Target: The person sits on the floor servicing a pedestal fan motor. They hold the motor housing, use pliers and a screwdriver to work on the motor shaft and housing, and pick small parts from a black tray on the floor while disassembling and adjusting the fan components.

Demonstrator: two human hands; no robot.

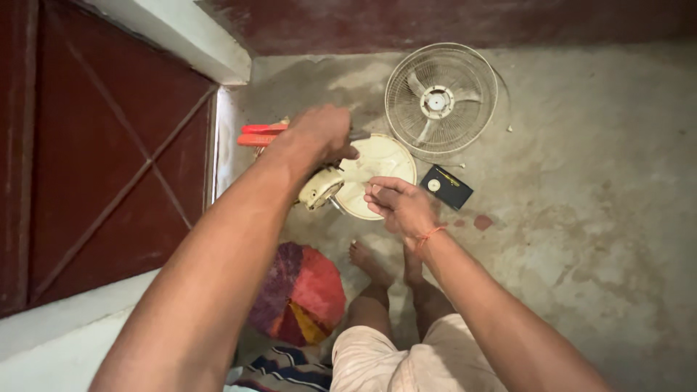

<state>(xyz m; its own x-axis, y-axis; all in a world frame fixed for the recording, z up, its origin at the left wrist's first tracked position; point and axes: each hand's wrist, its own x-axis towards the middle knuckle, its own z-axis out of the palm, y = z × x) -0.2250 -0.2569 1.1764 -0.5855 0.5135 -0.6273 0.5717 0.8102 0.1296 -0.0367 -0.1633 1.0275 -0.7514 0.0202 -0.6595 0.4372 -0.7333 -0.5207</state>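
Near the middle of the frame, my left hand [319, 134] is closed around a tool above the fan motor [321, 189]. My right hand [396, 207] is open, fingers loose, over the round cream fan base [385, 163]. At upper right the fan guard [441, 100] lies on the floor [581, 181].

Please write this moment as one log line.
left hand: gripping a tool over fan motor | right hand: open, empty, near round fan base | fan grille: on floor
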